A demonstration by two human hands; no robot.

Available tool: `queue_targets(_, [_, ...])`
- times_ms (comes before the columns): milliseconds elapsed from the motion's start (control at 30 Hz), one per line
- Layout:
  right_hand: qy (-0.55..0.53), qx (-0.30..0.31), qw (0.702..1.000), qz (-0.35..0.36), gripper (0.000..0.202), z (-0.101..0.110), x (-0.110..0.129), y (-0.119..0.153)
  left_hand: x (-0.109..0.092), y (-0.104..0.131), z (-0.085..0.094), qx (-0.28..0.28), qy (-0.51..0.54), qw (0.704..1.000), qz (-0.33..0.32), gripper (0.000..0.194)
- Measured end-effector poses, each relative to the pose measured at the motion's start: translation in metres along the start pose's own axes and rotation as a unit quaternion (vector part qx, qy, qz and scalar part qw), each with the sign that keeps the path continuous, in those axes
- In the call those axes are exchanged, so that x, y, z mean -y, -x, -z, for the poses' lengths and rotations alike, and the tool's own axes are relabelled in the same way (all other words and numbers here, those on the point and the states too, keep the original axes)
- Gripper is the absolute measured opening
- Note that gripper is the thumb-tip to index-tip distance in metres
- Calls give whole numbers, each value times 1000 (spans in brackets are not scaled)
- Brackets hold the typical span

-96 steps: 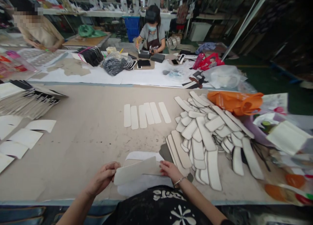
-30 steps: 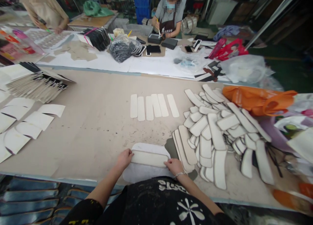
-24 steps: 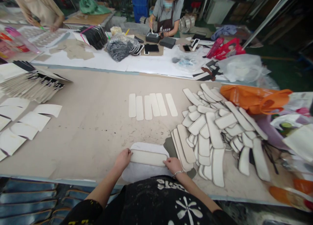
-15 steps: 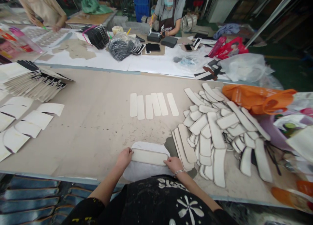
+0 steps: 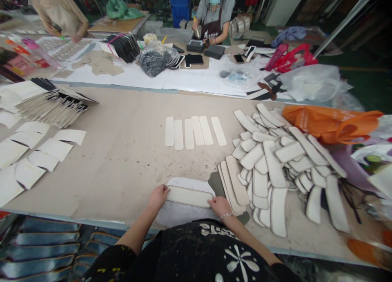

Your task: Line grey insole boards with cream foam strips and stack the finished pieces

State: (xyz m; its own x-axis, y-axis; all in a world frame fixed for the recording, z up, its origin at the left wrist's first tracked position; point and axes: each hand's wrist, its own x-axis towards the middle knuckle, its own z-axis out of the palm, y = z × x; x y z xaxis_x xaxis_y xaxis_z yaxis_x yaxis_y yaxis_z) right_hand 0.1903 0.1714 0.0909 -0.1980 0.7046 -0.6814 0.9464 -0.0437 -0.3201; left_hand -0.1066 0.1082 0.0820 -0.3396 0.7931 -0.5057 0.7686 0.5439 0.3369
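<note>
A long cream strip with rounded corners point(image 5: 189, 196) lies over a white sheet point(image 5: 174, 216) at the table's near edge. My left hand point(image 5: 158, 196) pinches the strip's left end between thumb and fingers. At its right end, my right hand point(image 5: 219, 206), with a bracelet at the wrist, pinches the strip too. Just right of the sheet are a few overlapping beige strips point(image 5: 237, 180), partly over a dark grey piece point(image 5: 216, 184). Farther up the table, several pale strips point(image 5: 189, 134) lie side by side.
A large heap of cream pieces point(image 5: 273, 163) covers the right side, beside an orange bag point(image 5: 327, 123). White curved pieces point(image 5: 55, 149) and a fanned stack point(image 5: 50, 106) lie left. Across the table, a person in an apron point(image 5: 214, 21) works; another person point(image 5: 63, 16) is at far left.
The whole view has shifted slightly, so the table's contents appear a little farther right. Both hands keep their hold on the strip. The person in the apron has moved the held tool slightly.
</note>
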Motion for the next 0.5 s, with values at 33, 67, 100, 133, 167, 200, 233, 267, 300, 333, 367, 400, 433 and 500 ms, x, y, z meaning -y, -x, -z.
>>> queue_targets(33, [3,-1,1000,0,35,0,0,0,0,0,0,0,0,1000,0,17])
queue_targets(67, [6,-2,1000,0,35,-1,0,0,0,0,0,0,-1,1000,-1,17])
queue_targets(100, [9,-3,1000,1,36,-1,0,0,0,0,0,-1,-1,1000,-1,17])
queue_targets(133, [12,-4,1000,2,36,-1,0,0,0,1,0,-2,-3,1000,0,17])
queue_targets(167, [14,-4,1000,3,36,-1,0,0,0,1,0,-2,-5,1000,0,17])
queue_targets(200, [16,-3,1000,4,36,-2,0,0,-1,1,0,-3,-7,1000,1,17])
queue_targets(233, [18,-3,1000,5,37,-2,0,-1,-1,2,0,-3,-9,1000,2,18])
queue_targets(267, [21,-2,1000,6,37,-2,0,-1,-2,2,0,-2,-12,1000,2,18])
queue_targets(300, [23,0,1000,7,37,-2,0,-1,-3,2,0,-1,-16,1000,2,18])
queue_targets(333, [25,1,1000,8,38,-2,0,-1,-3,2,0,-1,-19,1000,1,19])
queue_targets(367, [28,2,1000,9,38,-2,0,-1,-4,2,0,0,-23,1000,0,19])
queue_targets(400, [30,3,999,11,39,-1,1,0,-4,2,0,0,-27,1000,-2,19])
queue_targets(433, [33,5,999,13,39,-1,1,0,-4,2,-1,1,-33,999,-3,19])
queue_targets(500, [37,7,999,15,39,0,2,0,-5,3,-1,3,-45,999,-4,19])
